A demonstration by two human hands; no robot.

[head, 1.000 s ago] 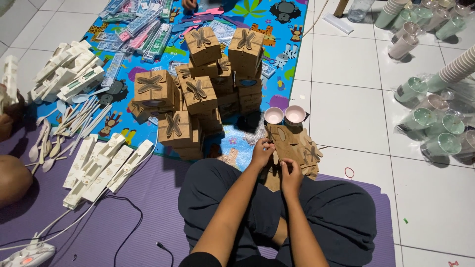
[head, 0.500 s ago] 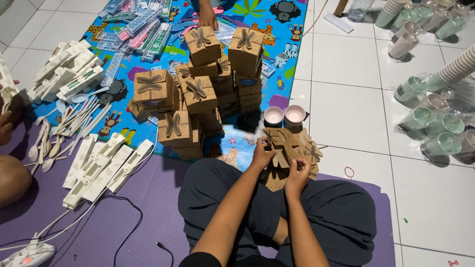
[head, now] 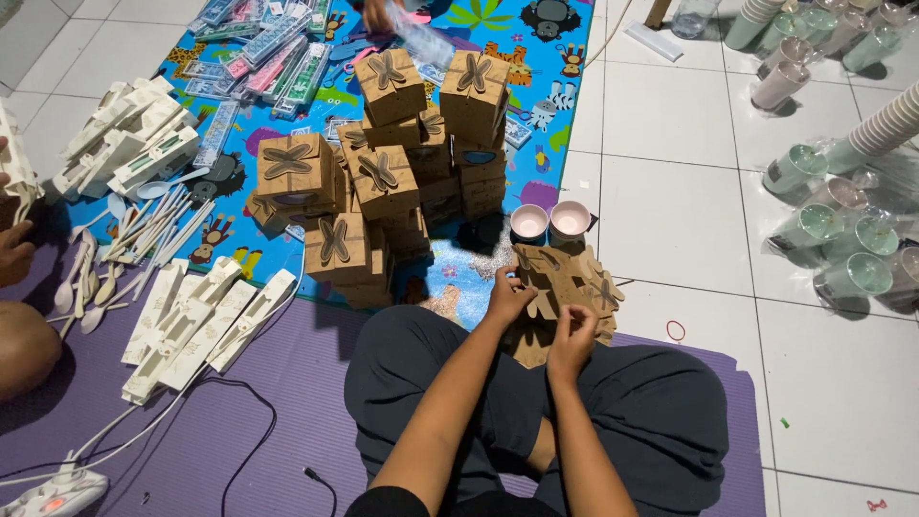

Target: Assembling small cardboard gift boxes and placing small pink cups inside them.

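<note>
Tile floor free R of box

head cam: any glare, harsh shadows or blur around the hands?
Head view: sharp overall, both hands crisp, left hand and right hand on the flat brown cardboard box; soft glare on the white floor tiles; dark shadow pools under the stacked boxes; slight wide-angle bending at the edges.
</note>
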